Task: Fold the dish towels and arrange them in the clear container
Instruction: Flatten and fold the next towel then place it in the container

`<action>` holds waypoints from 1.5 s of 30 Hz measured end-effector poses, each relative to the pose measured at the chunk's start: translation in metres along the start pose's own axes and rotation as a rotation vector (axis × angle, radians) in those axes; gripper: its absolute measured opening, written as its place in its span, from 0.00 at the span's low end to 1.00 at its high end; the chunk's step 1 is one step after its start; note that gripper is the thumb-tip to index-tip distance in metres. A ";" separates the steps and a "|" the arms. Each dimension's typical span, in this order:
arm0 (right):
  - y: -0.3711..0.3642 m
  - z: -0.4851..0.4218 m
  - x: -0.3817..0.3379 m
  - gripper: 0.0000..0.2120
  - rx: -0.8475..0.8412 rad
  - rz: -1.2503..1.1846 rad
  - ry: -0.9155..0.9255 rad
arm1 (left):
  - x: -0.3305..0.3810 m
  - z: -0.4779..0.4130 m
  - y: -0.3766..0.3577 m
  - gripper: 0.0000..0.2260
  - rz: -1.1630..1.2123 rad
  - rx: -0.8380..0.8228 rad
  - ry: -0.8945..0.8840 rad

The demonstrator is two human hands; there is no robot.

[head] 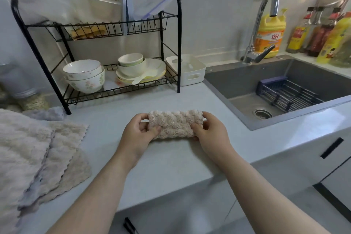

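A beige fluffy dish towel point(175, 123), folded into a small thick rectangle, is held over the middle of the counter. My left hand point(137, 134) grips its left end, thumb on top. My right hand point(210, 129) grips its right end the same way. A pile of unfolded beige and grey towels point(43, 150) lies flat on the counter at the left. A white plastic container with cut-out handles point(190, 70) stands at the back, between the dish rack and the sink; its inside is not visible from here.
A black wire dish rack point(106, 57) with bowls and plates stands at the back left. The grey sink point(275, 89) with a dark drain basket point(286, 93) and a chrome faucet point(260, 30) is on the right. Bottles point(322, 32) line the back right corner.
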State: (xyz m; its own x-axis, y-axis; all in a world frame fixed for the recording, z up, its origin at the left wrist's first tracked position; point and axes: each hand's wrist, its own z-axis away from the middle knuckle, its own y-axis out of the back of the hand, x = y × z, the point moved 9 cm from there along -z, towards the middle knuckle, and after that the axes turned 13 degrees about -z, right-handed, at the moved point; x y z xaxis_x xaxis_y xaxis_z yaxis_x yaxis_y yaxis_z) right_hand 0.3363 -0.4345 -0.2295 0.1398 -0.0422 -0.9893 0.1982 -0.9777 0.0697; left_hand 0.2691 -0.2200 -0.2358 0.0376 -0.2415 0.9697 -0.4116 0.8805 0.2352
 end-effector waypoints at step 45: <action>0.748 0.116 -0.292 0.12 1.017 -0.724 0.187 | 0.533 0.111 -0.719 0.08 0.301 -1.070 -0.171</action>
State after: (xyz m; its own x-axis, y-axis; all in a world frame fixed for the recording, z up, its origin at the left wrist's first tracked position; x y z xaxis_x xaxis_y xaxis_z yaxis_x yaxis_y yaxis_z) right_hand 0.3316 -1.1778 0.0964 0.4631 0.5167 -0.7201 -0.5360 -0.4839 -0.6918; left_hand 0.4840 -1.0268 0.1041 -0.0910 0.0592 0.9941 0.6134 0.7898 0.0091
